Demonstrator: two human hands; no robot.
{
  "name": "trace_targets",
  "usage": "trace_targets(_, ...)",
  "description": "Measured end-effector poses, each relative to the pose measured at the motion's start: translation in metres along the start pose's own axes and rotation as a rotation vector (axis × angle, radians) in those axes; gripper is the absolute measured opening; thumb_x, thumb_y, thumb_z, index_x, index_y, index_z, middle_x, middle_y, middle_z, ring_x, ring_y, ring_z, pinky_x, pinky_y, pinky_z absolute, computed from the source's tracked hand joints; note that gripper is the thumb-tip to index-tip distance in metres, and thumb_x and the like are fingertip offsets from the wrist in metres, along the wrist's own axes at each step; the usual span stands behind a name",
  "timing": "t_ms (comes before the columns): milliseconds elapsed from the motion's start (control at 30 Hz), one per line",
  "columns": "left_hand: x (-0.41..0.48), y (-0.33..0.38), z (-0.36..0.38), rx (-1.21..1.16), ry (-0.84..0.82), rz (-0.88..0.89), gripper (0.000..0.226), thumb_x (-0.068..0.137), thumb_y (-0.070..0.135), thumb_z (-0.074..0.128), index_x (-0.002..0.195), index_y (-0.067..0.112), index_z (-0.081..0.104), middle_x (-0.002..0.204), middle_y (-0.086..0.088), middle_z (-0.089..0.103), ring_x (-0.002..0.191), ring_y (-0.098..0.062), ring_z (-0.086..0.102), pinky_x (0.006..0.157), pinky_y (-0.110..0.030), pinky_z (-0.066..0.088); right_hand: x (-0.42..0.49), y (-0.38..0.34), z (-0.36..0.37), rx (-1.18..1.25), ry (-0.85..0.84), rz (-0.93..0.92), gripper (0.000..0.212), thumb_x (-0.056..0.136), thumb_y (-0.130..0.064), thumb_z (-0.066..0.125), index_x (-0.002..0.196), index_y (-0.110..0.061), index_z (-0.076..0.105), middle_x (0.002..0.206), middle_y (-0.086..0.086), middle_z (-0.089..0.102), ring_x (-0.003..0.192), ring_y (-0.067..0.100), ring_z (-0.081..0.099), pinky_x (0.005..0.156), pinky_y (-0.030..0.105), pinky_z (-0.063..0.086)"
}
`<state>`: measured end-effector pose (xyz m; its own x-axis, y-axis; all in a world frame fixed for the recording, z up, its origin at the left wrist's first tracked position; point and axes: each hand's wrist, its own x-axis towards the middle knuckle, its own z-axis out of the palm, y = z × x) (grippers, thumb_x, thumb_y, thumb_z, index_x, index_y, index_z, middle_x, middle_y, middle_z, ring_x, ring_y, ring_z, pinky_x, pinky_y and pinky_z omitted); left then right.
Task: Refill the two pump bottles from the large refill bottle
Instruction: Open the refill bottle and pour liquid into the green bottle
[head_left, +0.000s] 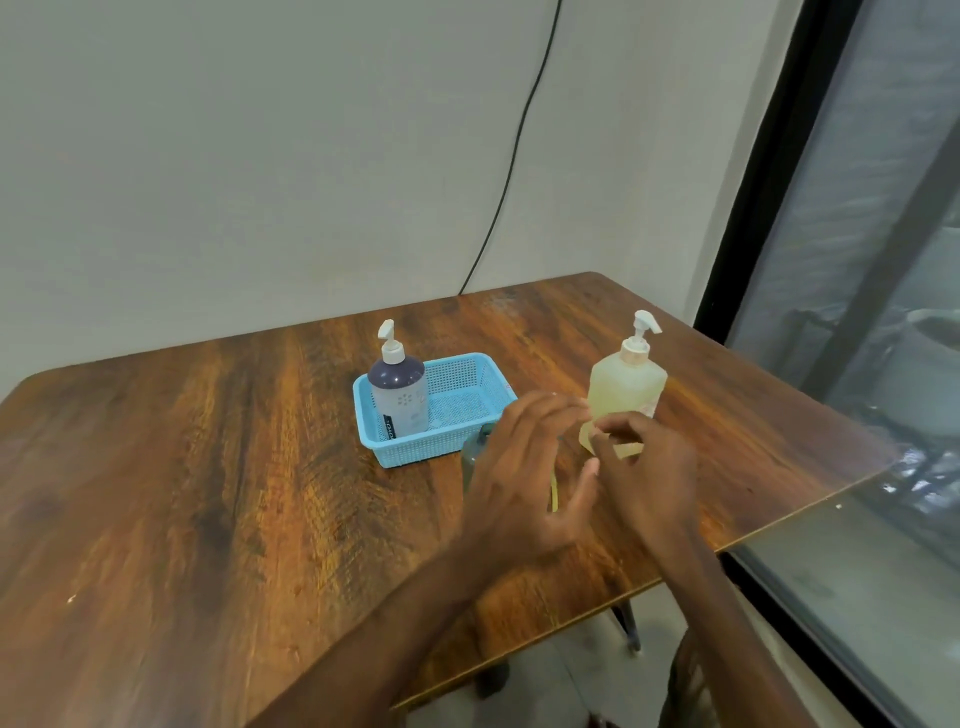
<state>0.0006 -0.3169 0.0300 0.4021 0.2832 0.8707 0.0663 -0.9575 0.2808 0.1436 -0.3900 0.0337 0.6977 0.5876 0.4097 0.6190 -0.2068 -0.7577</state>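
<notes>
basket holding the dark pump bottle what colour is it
Light blue basket, seen clearly in the head view.

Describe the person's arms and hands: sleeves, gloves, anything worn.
The left hand and right hand wear no gloves; no ring, watch or bracelet shows. Both arms are bare down to the frame edge, with no sleeves in view.

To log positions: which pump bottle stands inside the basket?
The dark purple pump bottle, in the blue basket; the yellow pump bottle stands on the table, right of it.
</notes>
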Motion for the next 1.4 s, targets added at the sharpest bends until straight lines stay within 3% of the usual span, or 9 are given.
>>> trace_targets(200, 0.028, 0.014, 0.035, -0.074, -0.205, -0.327, 0.078, 0.089, 0.024, 0.077, 0.154, 0.020, 0.034, 0.154, 0.002, 0.044, 0.140, -0.013, 0.044, 0.113, -0.032, 0.045, 0.032, 0.019, -0.013, 0.085, 0.279, 0.033, 0.063, 0.074, -0.048, 0.085, 0.125, -0.025, 0.054, 0.119, -0.007, 0.059, 0.104, 0.011, 0.057, 0.082, 0.035, 0.055)
trace_targets(333, 0.043, 0.005, 0.060, 0.035, -0.436, -0.559, 0.107, 0.084, 0.048, 0.079, 0.162, 0.030, 0.008, 0.167, 0.004, 0.021, 0.152, -0.021, 0.032, 0.117, -0.049, 0.040, 0.061, 0.031, -0.008, 0.035, 0.070, 0.137, 0.092, 0.064, -0.053, 0.090, 0.138, -0.024, 0.044, 0.130, -0.003, 0.058, 0.112, 0.014, 0.057, 0.087, 0.034, 0.051)
trace_targets(533, 0.050, -0.015, 0.089, -0.174, -0.525, -0.733, 0.103, 0.079, 0.042, 0.086, 0.158, 0.032, 0.020, 0.157, 0.004, 0.040, 0.145, -0.022, 0.044, 0.116, -0.049, 0.047, 0.063, 0.037, -0.002, -0.012, 0.036, 0.088, 0.079, 0.064, -0.059, 0.086, 0.129, -0.027, 0.056, 0.117, -0.007, 0.066, 0.099, 0.012, 0.061, 0.081, 0.033, 0.053)
trace_targets(733, 0.039, -0.016, 0.089, -0.231, -0.536, -0.702, 0.082, 0.083, 0.037, 0.085, 0.149, 0.033, 0.036, 0.144, 0.010, 0.055, 0.129, -0.010, 0.055, 0.101, -0.033, 0.056, 0.040, 0.035, -0.016, -0.045, 0.019, 0.051, 0.082, 0.064, -0.059, 0.087, 0.130, -0.021, 0.056, 0.116, -0.005, 0.067, 0.097, 0.010, 0.062, 0.072, 0.022, 0.047)
trace_targets(833, 0.034, -0.018, 0.085, -0.228, -0.552, -0.700, 0.084, 0.076, 0.052, 0.085, 0.145, 0.039, 0.039, 0.138, 0.013, 0.060, 0.124, -0.012, 0.061, 0.096, -0.035, 0.060, 0.026, 0.032, -0.030, -0.012, -0.052, 0.024, 0.081, 0.065, -0.068, 0.081, 0.131, -0.027, 0.055, 0.113, -0.016, 0.065, 0.094, 0.002, 0.062, 0.072, 0.019, 0.048)
trace_targets(933, 0.032, -0.018, 0.078, -0.198, -0.574, -0.679, 0.086, 0.078, 0.057, 0.084, 0.149, 0.039, 0.038, 0.142, 0.013, 0.059, 0.128, -0.014, 0.061, 0.098, -0.030, 0.054, 0.022, 0.023, -0.046, 0.075, -0.099, 0.017, 0.071, 0.068, -0.071, 0.076, 0.127, -0.039, 0.057, 0.111, -0.029, 0.062, 0.095, -0.006, 0.062, 0.070, 0.014, 0.047)
trace_targets(1100, 0.033, -0.012, 0.074, -0.183, -0.563, -0.688, 0.094, 0.074, 0.083, 0.073, 0.149, 0.042, 0.035, 0.145, 0.018, 0.056, 0.130, -0.010, 0.058, 0.104, -0.032, 0.054, 0.042, -0.001, -0.049, 0.157, 0.029, -0.016, 0.052, 0.069, -0.059, 0.084, 0.114, -0.039, 0.065, 0.108, -0.025, 0.066, 0.094, -0.005, 0.064, 0.075, 0.017, 0.054)
trace_targets(1267, 0.036, -0.009, 0.068, -0.213, -0.560, -0.698, 0.091, 0.081, 0.072, 0.077, 0.154, 0.041, 0.033, 0.131, 0.029, 0.044, 0.125, 0.001, 0.052, 0.090, -0.013, 0.038, 0.049, -0.002, -0.040, 0.186, 0.112, -0.026, 0.038, 0.067, -0.046, 0.091, 0.099, -0.033, 0.074, 0.091, -0.022, 0.072, 0.084, -0.006, 0.066, 0.065, 0.011, 0.053)
trace_targets(1400, 0.039, -0.012, 0.068, -0.229, -0.590, -0.717, 0.093, 0.080, 0.071, 0.077, 0.156, 0.042, 0.033, 0.142, 0.024, 0.050, 0.123, 0.003, 0.049, 0.083, -0.003, 0.033, 0.050, 0.000, -0.039, 0.193, 0.125, -0.034, 0.035, 0.069, -0.044, 0.090, 0.098, -0.032, 0.075, 0.090, -0.021, 0.072, 0.084, -0.006, 0.066, 0.066, 0.013, 0.053)
